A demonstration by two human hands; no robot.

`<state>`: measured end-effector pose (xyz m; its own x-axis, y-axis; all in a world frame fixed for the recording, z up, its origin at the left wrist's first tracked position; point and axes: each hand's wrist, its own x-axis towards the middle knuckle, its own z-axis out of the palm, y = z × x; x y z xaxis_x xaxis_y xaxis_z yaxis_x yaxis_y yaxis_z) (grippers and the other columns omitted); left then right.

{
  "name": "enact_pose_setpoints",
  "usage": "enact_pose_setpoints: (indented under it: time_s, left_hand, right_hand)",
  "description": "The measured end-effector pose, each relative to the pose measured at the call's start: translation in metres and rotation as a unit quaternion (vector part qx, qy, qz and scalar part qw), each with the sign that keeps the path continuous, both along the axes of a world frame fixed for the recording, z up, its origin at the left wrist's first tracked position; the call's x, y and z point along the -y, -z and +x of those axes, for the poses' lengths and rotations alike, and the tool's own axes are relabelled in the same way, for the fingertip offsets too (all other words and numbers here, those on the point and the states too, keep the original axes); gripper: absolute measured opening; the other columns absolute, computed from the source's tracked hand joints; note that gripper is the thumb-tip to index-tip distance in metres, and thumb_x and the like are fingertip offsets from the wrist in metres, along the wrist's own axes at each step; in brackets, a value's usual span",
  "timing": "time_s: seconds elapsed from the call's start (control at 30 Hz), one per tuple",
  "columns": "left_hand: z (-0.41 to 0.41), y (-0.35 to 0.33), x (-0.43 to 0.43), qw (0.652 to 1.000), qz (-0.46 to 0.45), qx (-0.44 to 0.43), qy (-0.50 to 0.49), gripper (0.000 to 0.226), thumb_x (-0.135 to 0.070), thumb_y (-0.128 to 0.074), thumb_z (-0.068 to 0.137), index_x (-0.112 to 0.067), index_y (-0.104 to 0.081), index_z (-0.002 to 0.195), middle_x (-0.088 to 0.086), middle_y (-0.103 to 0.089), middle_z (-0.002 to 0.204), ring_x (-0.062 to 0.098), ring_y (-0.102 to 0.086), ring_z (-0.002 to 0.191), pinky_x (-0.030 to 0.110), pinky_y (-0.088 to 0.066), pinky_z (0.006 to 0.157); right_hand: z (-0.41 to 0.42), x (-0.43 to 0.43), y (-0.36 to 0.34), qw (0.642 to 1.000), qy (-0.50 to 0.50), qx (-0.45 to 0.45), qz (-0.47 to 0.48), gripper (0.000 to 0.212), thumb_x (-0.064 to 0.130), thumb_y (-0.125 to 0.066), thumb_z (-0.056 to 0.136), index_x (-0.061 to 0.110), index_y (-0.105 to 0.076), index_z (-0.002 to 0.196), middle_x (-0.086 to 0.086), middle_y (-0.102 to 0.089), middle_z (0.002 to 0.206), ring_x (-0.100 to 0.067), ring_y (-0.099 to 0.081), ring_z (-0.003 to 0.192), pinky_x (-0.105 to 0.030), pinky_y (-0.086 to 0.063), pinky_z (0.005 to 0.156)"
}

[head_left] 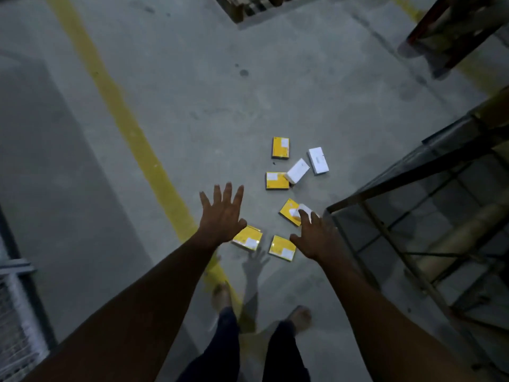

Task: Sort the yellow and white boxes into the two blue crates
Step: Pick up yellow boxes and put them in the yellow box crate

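Both forearms stretch out ahead of me. My left hand [221, 216] has its fingers splayed wide and holds nothing. My right hand [316, 238] is loosely open, also empty, and its fingertips overlap one white box [304, 208] in view. I cannot tell if they touch. I count five yellow boxes [280, 148] and three white boxes [318, 160] scattered on the concrete floor [220, 106], between the yellow floor line [124, 119] and the metal rack [413, 175]. Open floor lies beyond them.

The boxes [280, 147] lie scattered on the floor [192, 106], right of the painted line [118, 106], left of the rack [413, 188]; a pallet [242, 6] lies far behind. Two of them touch.
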<state>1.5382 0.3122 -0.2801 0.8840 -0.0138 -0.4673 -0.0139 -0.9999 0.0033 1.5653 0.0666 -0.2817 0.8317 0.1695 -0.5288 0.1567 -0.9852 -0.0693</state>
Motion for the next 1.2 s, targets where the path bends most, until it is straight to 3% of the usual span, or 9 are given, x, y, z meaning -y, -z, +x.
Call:
enact_pose_setpoints:
  time_s: [0.13, 0.3, 0.43, 0.57, 0.63, 0.73, 0.83, 1.0, 1.2]
  left_hand:
    - [0.037, 0.095, 0.014, 0.997, -0.004, 0.068, 0.037, 0.093, -0.055, -0.050, 0.087, -0.014, -0.002, 0.155, 0.019, -0.013, 0.161, 0.045, -0.021, 0.144, 0.069, -0.020, 0.106]
    - [0.051, 0.245, 0.041, 0.996, 0.008, 0.023, 0.083, 0.095, -0.056, -0.064, 0.073, -0.011, -0.032, 0.151, 0.022, -0.038, 0.151, 0.046, -0.043, 0.132, 0.065, -0.038, 0.097]
    - [0.030, 0.377, 0.057, 0.995, 0.014, -0.010, 0.097, 0.096, -0.056, -0.057, 0.085, -0.014, -0.007, 0.156, 0.019, -0.009, 0.162, 0.042, -0.019, 0.145, 0.060, -0.026, 0.107]
    - [0.003, 0.481, 0.072, 0.990, 0.023, -0.044, 0.133, 0.104, -0.051, -0.073, 0.073, -0.017, -0.018, 0.155, 0.020, -0.023, 0.158, 0.045, -0.030, 0.139, 0.064, -0.033, 0.101]
    - [-0.004, 0.521, 0.078, 0.985, 0.032, -0.048, 0.162, 0.109, -0.048, -0.076, 0.069, -0.022, -0.015, 0.155, 0.021, -0.017, 0.159, 0.046, -0.027, 0.141, 0.066, -0.030, 0.102]
    - [-0.007, 0.565, 0.088, 0.978, 0.038, -0.061, 0.198, 0.127, -0.053, -0.079, 0.065, -0.028, 0.007, 0.155, 0.020, 0.007, 0.162, 0.047, -0.009, 0.146, 0.070, -0.020, 0.105]
    - [-0.009, 0.597, 0.095, 0.978, 0.047, -0.049, 0.196, 0.138, -0.056, -0.082, 0.060, -0.030, 0.017, 0.153, 0.020, 0.016, 0.160, 0.049, 0.000, 0.146, 0.073, -0.016, 0.105]
    - [-0.006, 0.630, 0.095, 0.983, 0.041, -0.006, 0.180, 0.123, -0.039, -0.077, 0.071, -0.034, 0.015, 0.152, 0.022, 0.011, 0.161, 0.051, 0.001, 0.145, 0.075, -0.014, 0.106]
    - [0.005, 0.639, 0.091, 0.980, 0.062, -0.026, 0.187, 0.136, -0.058, -0.079, 0.062, -0.034, 0.022, 0.150, 0.025, -0.015, 0.154, 0.049, -0.019, 0.139, 0.068, -0.022, 0.107]
  right_hand:
    - [0.041, 0.015, 0.115, 0.999, 0.027, -0.019, 0.034, 0.088, 0.062, -0.040, 0.069, 0.018, -0.034, 0.145, -0.018, -0.045, 0.138, -0.040, -0.040, 0.129, -0.057, -0.036, 0.102]
    - [0.060, 0.034, 0.272, 0.999, 0.004, -0.041, 0.027, 0.086, 0.055, -0.057, 0.077, 0.019, -0.026, 0.149, -0.019, -0.041, 0.138, -0.040, -0.037, 0.132, -0.060, -0.033, 0.104]
    - [0.042, 0.046, 0.399, 0.997, -0.025, -0.072, 0.008, 0.085, 0.045, -0.066, 0.081, 0.021, -0.022, 0.150, -0.015, -0.031, 0.148, -0.035, -0.030, 0.138, -0.059, -0.030, 0.105]
    - [0.008, 0.066, 0.504, 0.993, -0.085, -0.069, -0.033, 0.082, 0.043, -0.067, 0.079, 0.023, -0.026, 0.147, -0.014, -0.036, 0.145, -0.036, -0.038, 0.131, -0.057, -0.033, 0.102]
    - [-0.001, 0.072, 0.540, 0.993, -0.092, -0.054, -0.044, 0.087, 0.043, -0.070, 0.076, 0.024, -0.026, 0.147, -0.015, -0.034, 0.146, -0.038, -0.036, 0.131, -0.057, -0.034, 0.103]
    - [-0.010, 0.075, 0.582, 0.993, -0.102, -0.039, -0.047, 0.103, 0.055, -0.074, 0.069, 0.030, -0.018, 0.151, -0.021, -0.024, 0.152, -0.044, -0.027, 0.137, -0.062, -0.028, 0.104]
    - [-0.015, 0.073, 0.614, 0.992, -0.112, -0.038, -0.036, 0.111, 0.061, -0.073, 0.067, 0.036, -0.007, 0.152, -0.023, -0.009, 0.158, -0.049, -0.012, 0.143, -0.065, -0.019, 0.108]
    - [-0.015, 0.064, 0.644, 0.991, -0.100, -0.049, -0.076, 0.116, 0.054, -0.077, 0.066, 0.038, 0.004, 0.147, -0.023, -0.003, 0.157, -0.051, -0.009, 0.141, -0.069, -0.016, 0.107]
    - [-0.007, 0.056, 0.648, 0.990, -0.079, -0.051, -0.108, 0.115, 0.059, -0.079, 0.060, 0.034, -0.007, 0.146, -0.023, -0.030, 0.140, -0.049, -0.035, 0.124, -0.061, -0.032, 0.099]
